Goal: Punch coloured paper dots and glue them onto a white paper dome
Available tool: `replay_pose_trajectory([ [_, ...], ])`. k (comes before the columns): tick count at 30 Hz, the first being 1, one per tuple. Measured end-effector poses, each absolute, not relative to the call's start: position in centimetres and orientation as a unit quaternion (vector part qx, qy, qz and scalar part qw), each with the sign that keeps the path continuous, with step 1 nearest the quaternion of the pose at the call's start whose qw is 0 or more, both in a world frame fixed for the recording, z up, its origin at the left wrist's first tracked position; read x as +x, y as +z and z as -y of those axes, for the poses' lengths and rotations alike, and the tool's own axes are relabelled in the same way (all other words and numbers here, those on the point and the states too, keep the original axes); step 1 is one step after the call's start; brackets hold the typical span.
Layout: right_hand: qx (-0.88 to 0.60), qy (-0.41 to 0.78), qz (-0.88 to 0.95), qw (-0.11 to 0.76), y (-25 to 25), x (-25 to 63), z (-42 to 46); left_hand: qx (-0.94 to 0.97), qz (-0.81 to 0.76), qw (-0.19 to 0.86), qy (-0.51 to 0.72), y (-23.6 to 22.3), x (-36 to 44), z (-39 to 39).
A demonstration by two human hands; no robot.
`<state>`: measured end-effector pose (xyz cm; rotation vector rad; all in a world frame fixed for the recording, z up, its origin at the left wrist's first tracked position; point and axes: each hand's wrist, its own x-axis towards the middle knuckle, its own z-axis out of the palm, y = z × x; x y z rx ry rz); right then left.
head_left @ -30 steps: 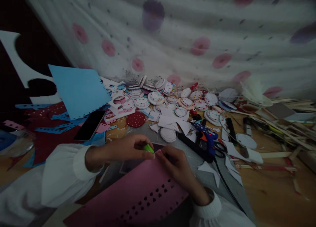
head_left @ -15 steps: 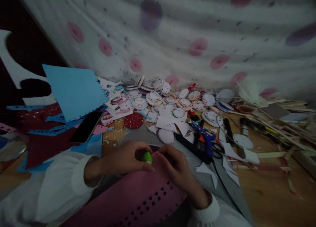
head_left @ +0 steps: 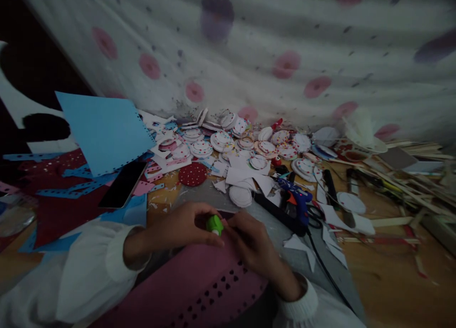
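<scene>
At 6 o'clock, closest to the body, a pink sheet (head_left: 192, 278) slants across the lap side of a grey mat (head_left: 337, 275), with rows of dark heart shapes along its right-hand part. At its far edge, the left hand (head_left: 174, 230) curls thumb and fingers around a small green tool (head_left: 214, 225). Just beside it, the right hand (head_left: 254, 245) pinches the pink sheet between thumb and bent fingers.

Beyond the hands, a white paper disc (head_left: 240, 196) lies at 1 o'clock and a dotted dark red disc (head_left: 192, 174) at 11. Between 2 and 3 o'clock rests a blue glue gun (head_left: 302, 209). A dark phone (head_left: 123, 186) lies at 10 o'clock, with a large blue sheet (head_left: 105, 135) tilted up behind it. At 3 o'clock, well apart, wooden strips (head_left: 392, 222) are heaped. Farther off, at 12, stacked dotted discs (head_left: 221, 141) spread below a flowered curtain (head_left: 249, 47).
</scene>
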<state>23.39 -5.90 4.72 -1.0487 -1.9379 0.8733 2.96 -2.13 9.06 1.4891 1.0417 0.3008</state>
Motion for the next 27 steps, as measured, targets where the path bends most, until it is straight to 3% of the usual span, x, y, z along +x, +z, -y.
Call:
replay_pose_trajectory([
  [7,-0.413,0.337,0.754,0.384,4.5,23.5,5.8,0.658,-0.450,0.593,0.111,9.5,3.1,2.0],
  [14,-0.416,0.331,0.755,0.384,4.5,23.3,5.9,0.716,-0.488,0.489,0.095,9.8,3.7,2.7],
  [22,-0.386,0.421,0.739,0.358,5.9,24.1,6.0,0.742,-0.468,0.469,0.105,9.7,4.2,3.1],
  [27,-0.370,0.395,0.766,0.347,5.4,23.8,6.1,0.768,-0.467,0.425,0.108,9.1,4.7,3.1],
])
